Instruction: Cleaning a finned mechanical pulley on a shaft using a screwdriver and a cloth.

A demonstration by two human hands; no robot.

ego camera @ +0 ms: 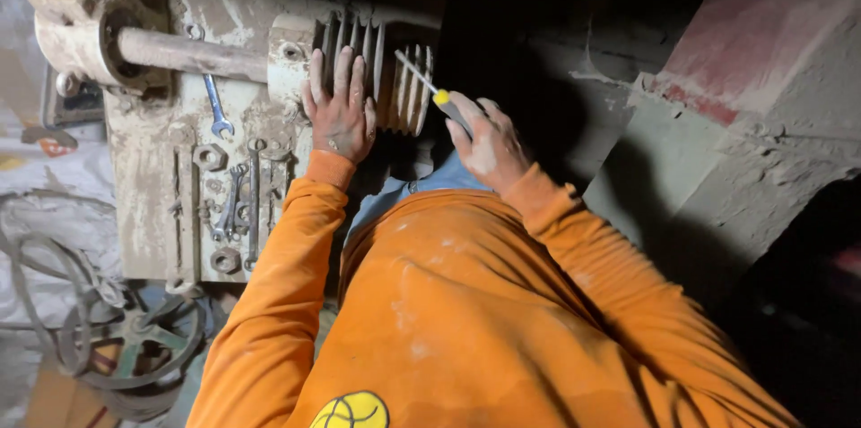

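The head view looked down over an orange-sleeved person bent to a dusty machine. The left hand (340,114) lay flat, fingers spread, on the grooved multi-belt pulley (381,74), pressing on its left grooves rather than closing round anything. The pulley sat at the right end of a horizontal shaft (188,53) that ran left to a bearing housing (76,29) at the far left. The right hand (489,145) was clamped on the handle of a screwdriver (429,87), the yellow collar showing just above the fingers, and the blade slanted up and left to meet the pulley's right grooves.

On the machine's flat bed (148,204), near the left arm, lay an open-ended spanner (215,109), several more wrenches (238,204) and loose hex nuts (211,159). A spoked wheel (134,338) rested on the floor at the near left.

To work well here, I judged that the flat hand should hold the pulley from turning while the blade stays seated square in its groove, pushed steadily and away from the bracing fingers, since a slip would run the tip toward them.
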